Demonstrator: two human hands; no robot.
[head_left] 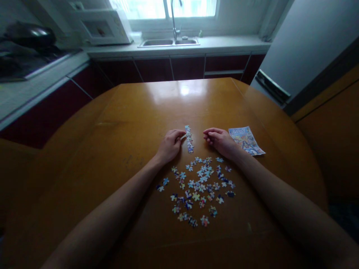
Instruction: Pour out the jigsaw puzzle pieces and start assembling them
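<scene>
A narrow strip of joined jigsaw pieces (189, 139) lies on the table, running away from me. My left hand (169, 145) rests to its left, index finger stretched out to the strip's upper left edge, thumb apart below it. To the right of the strip, with a gap between, is my right hand (220, 141). Its fingers are curled in against the thumb, and whatever may be in them is hidden. Many loose jigsaw pieces (202, 179) lie scattered nearer to me, between my forearms. A colourful printed picture sheet (247, 140) lies beside my right wrist, partly behind it.
The brown wooden table (134, 112) has rounded sides. Beyond it stand a counter with a double sink (158, 42) and tap, and a white microwave-like box (102, 28). A dark wok (30, 34) sits on the stove at left; a pale fridge (311, 45) is at right.
</scene>
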